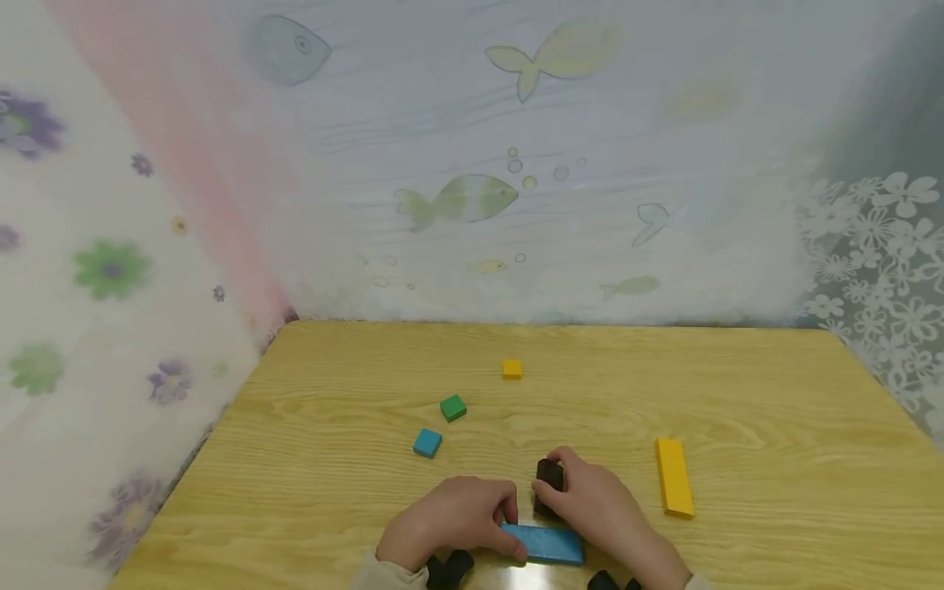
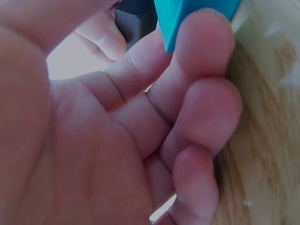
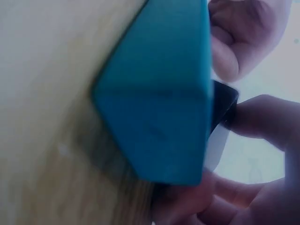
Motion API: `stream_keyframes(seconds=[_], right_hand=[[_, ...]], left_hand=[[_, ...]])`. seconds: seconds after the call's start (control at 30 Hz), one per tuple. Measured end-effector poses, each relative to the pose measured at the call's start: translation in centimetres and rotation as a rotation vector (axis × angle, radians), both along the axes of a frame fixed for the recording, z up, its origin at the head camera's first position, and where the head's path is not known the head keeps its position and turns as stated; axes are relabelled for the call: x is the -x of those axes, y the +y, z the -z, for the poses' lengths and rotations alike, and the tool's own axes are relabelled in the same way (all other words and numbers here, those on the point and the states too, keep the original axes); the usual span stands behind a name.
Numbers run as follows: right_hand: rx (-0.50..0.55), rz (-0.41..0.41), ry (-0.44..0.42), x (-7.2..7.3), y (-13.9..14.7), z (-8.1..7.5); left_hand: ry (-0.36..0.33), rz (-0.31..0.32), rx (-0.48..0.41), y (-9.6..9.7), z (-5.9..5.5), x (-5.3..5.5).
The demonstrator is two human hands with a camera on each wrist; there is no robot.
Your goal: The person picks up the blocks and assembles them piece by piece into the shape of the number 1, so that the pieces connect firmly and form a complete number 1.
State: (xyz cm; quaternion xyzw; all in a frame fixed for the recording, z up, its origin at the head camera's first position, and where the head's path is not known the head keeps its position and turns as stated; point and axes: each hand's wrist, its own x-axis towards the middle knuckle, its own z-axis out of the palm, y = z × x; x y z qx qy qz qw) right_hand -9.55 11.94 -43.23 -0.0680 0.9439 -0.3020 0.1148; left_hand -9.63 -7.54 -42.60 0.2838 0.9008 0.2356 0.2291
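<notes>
Blue bar [image 1: 553, 543] looms in your right wrist view; on the head view it's crosswise at the table's [image 1: 774, 442] near side. Your left hand [image 1: 465, 516] pinches its left end, thumb nearest you, likely to steady it and leave the right end free. Your right hand [image 1: 601, 500] pinches the black block [image 1: 549, 475] just behind the bar, probably for angle control. Can't tell if bar and block touch. Yellow bar [image 1: 674, 478], small blue block [image 1: 428, 443], green block [image 1: 453, 408], small yellow block [image 1: 512, 369] sit apart, presumably to keep your workspace free.
</notes>
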Motion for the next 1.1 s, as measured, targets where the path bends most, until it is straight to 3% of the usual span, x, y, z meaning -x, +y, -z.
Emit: stream_keyframes(seconds=[0.17,0.43,0.6,0.73,0.9,1.1], right_hand=[[-0.085,-0.001,0.049,-0.2,-0.6,-0.3],[-0.173,-0.037,0.100,-0.7,-0.9,-0.2],[-0.153,-0.058,0.088,-0.7,-0.6,0.0],[-0.070,-0.102,0.055,-0.5,-0.2,0.1],[0.038,-0.186,0.016,-0.2,0.4,-0.1],[0.045,-0.291,0.006,-0.1,1.0,-0.2]], left_hand=[[-0.025,-0.006,-0.011,-0.1,0.1,0.2],[-0.010,0.007,0.007,0.0,-0.1,0.2],[-0.025,0.004,0.003,0.1,0.0,0.2],[-0.038,0.002,0.001,0.1,-0.1,0.2],[-0.026,0.007,-0.001,0.0,-0.1,0.2],[-0.011,0.011,-0.003,0.0,-0.1,0.2]])
